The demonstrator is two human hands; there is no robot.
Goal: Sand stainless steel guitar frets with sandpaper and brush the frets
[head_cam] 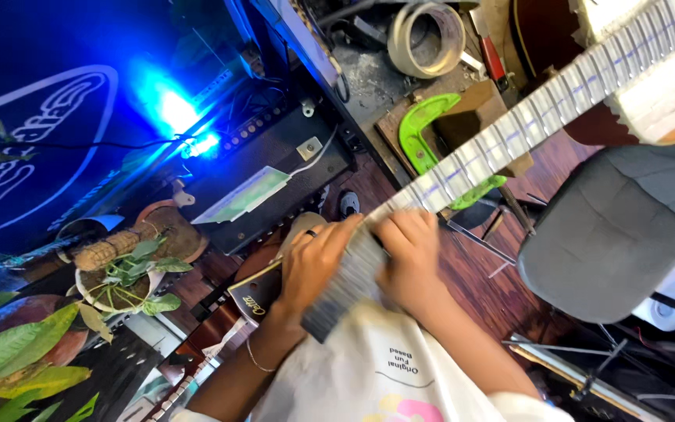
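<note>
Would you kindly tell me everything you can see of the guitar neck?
The guitar neck runs diagonally from upper right down to the hands. Pale tape covers its fretboard between metal frets, with faint bluish lines along it. The left hand and right hand both press on its blurred lower end. It passes over a green clamp.

Two hands (314,262) (408,254), one guitar neck (525,117), one green clamp (423,133), one tape roll (425,37), one grey stool (611,227).
</note>
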